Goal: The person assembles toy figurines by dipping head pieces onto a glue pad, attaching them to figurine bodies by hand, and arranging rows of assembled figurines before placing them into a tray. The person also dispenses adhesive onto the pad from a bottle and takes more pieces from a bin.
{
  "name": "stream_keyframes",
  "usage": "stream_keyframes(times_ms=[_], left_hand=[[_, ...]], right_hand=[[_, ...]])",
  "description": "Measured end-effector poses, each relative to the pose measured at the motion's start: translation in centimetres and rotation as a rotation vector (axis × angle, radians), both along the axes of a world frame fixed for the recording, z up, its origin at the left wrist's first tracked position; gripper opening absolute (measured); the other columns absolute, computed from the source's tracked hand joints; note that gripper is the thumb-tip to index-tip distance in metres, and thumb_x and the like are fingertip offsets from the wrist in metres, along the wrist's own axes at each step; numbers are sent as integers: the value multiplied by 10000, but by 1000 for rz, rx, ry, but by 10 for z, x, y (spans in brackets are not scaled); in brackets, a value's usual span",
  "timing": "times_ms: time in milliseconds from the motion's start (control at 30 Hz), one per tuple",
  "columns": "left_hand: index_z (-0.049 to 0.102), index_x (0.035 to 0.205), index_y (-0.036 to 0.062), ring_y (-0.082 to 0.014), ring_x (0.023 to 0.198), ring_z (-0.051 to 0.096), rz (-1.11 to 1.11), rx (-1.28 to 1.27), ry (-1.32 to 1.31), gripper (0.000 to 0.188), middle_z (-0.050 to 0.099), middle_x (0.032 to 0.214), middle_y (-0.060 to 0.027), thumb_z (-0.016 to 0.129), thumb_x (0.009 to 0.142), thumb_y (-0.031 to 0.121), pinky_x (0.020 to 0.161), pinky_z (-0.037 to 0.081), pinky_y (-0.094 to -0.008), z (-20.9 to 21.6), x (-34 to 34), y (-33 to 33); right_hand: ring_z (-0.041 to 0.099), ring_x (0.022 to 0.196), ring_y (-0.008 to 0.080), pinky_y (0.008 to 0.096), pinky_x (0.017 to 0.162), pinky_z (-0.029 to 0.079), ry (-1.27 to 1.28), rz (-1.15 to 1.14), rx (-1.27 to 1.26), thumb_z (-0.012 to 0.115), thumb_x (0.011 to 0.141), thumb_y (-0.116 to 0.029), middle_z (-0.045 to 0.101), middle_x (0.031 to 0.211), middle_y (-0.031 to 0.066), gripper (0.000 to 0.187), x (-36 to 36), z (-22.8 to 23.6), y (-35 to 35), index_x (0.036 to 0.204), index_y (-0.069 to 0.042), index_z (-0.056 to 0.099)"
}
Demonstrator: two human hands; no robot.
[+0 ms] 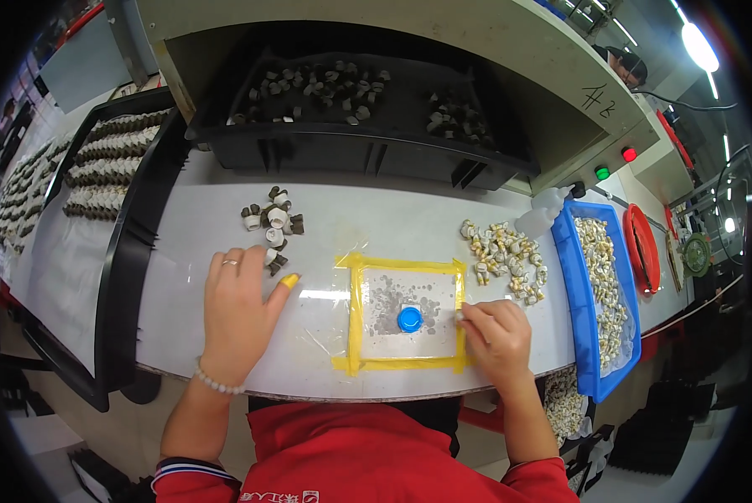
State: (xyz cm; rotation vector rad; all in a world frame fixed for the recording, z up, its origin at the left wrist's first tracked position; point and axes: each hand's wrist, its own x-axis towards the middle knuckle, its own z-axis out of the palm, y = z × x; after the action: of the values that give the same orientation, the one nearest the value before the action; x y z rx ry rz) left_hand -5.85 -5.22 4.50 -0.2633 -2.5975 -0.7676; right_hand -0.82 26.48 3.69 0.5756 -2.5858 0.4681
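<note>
My left hand [240, 312] lies flat on the white table, fingers reaching a small pile of dark and white parts [272, 220]; its thumb wears a yellow finger cot. My right hand [497, 334] has its fingers pinched together at the right edge of a yellow-taped square [405, 314]; whether a small part sits in the fingertips I cannot tell. A blue round cap [409, 318] sits in the middle of the square, apart from both hands. A pile of cream-coloured parts [506, 256] lies just beyond my right hand.
A blue bin [578, 302] of cream parts stands at the right. A black tray [351, 142] with dark parts sits at the back. At the left, a long black tray [124, 251] holds rows of parts. Red and green lights [615, 163] show at back right.
</note>
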Motion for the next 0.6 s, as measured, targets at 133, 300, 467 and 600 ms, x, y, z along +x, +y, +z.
stream_keyframes(times_ms=[133,300,467,600], left_hand=[[551,884,8,-297,817,488,-40,-243,-108,245,536,860,-140,705,713,93,718,415,-406,-12,-10,10],[574,921,9,-305,823,491,-155,-223,-83,239,546,866,-128,668,703,42,715,424,-416,-9,-1,10],[572,1100,-49,-259,831,631,-366,521,-297,377,609,1043,-172,546,728,-104,777,514,-316,-4,21,17],[562,1127,-92,-266,928,648,-479,1421,-873,333,597,1112,-188,487,805,-133,846,527,-345,-12,39,29]], right_hand=[[595,763,208,337,650,448,0,103,89,611,739,-75,641,891,54,219,3,-7,-11,950,-50,662],[592,754,221,338,647,451,-43,110,-18,658,718,-54,638,890,57,231,6,-10,-9,949,-47,663],[580,733,230,342,635,454,-152,78,-136,699,698,-36,619,862,57,247,3,-3,-10,942,-47,663],[594,757,229,341,660,486,-223,98,-111,715,697,-32,619,854,70,246,-1,7,-14,938,-57,677]])
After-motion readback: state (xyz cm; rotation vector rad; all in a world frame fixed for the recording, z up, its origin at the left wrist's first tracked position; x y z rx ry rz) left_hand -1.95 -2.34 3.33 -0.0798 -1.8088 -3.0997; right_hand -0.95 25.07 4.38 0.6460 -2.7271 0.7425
